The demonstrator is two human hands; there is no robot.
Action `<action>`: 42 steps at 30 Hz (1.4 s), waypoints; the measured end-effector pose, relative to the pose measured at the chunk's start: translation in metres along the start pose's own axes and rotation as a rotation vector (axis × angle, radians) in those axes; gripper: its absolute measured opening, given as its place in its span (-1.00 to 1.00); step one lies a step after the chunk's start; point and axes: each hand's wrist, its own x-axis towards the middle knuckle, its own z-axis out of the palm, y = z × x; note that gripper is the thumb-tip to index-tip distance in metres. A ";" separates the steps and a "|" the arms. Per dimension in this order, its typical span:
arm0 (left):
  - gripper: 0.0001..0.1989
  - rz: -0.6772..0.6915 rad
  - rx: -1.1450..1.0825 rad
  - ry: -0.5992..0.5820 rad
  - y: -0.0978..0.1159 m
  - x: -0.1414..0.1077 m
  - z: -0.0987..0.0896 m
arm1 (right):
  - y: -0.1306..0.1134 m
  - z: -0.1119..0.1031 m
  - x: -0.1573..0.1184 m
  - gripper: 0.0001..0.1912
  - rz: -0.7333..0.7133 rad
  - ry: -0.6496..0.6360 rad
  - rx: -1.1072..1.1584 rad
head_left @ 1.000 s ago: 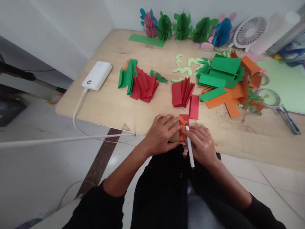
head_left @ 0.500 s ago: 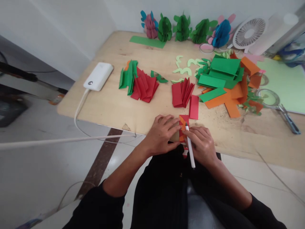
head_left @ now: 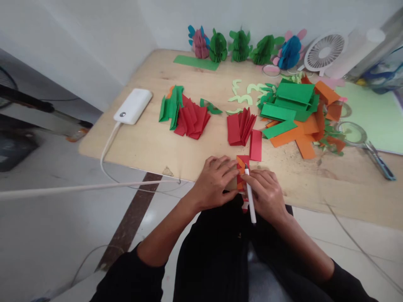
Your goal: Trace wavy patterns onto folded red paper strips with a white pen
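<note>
At the table's front edge lies a red paper strip with an orange paper cut-out on top of it. My left hand rests flat with fingers stretched, its fingertips touching the left side of these papers. A white pen is gripped in my right hand, with its dark tip up at the orange piece. Just beyond lie a single red folded strip and a bundle of red folded papers.
Green and red folded papers lie at the left, near a white power bank with a cable. Green and orange papers pile up on the right, beside a cutter knife. Honeycomb paper figures and a fan line the wall.
The whole view has shifted slightly, so the table sits a little lower in the picture. Both hands, the pen and the papers keep nearly the same places.
</note>
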 end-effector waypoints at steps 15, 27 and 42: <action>-0.55 0.002 -0.009 0.044 0.000 0.002 0.003 | -0.002 0.000 0.001 -0.74 0.018 0.039 -0.003; -0.54 0.010 -0.015 0.040 0.000 0.002 0.001 | -0.002 0.001 0.000 -0.63 0.010 0.054 -0.006; -0.51 -0.015 -0.038 -0.016 -0.003 0.001 0.001 | 0.000 0.001 0.000 -0.71 0.008 0.017 -0.011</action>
